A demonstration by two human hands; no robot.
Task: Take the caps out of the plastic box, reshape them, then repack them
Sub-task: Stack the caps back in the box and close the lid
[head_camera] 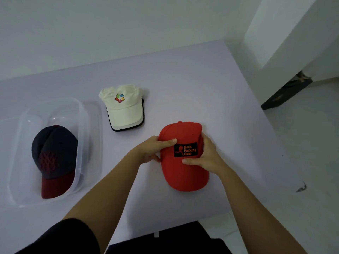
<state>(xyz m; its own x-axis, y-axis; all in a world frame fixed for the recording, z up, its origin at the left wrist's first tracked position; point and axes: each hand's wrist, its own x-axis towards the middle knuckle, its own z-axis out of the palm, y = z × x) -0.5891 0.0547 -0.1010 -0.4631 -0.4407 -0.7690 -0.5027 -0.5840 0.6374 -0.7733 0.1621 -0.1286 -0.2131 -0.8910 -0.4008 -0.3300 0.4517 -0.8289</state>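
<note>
A red cap (183,171) with a black "Back Packing Gear" patch lies on the table, brim toward me. My left hand (152,150) grips its left side, thumb on top of the crown. My right hand (205,154) grips the right side, thumb under the patch. A white cap (124,109) with a multicoloured logo lies farther back, stacked on a dark-edged brim. A navy cap (53,153) with a maroon brim sits inside the clear plastic box (86,129) at the left.
The pale table (183,88) ends at the right, where a white floor (302,143) begins. A dark object (286,92) lies on the floor by the wall. The table's near edge is just in front of my body.
</note>
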